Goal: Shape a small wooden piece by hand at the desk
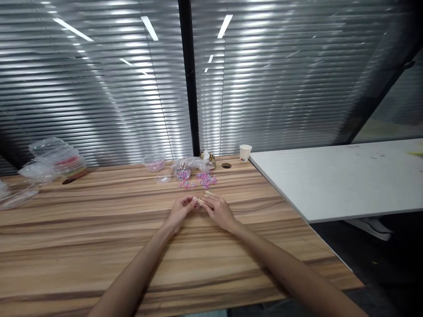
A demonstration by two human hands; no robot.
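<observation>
At the far left edge of the wooden surface [82,246], clear plastic bags [20,189] are lying crumpled, and just beside them a clear bag of coloured bands [68,164] is resting against the blinds. Further right, near the back edge, a small clear bowl [153,163] holding pink pieces is standing upright, with a flat clear lid [163,178] lying just in front of it. To the right of the bowl, loose pink and white bands [198,179] are lying scattered around an open clear bag [187,164]. In front of that scatter, the left hand [180,211] and the right hand [220,210] are meeting fingertip to fingertip, both pinching a small pale stick [199,201] held low over the surface; a second pale stick [210,193] is lying on the surface just behind the right hand. Further right, a round cable hole [226,165] is showing in the surface, and a white paper cup [245,152] is standing upright at the corner where a white table [346,180] is adjoining.
</observation>
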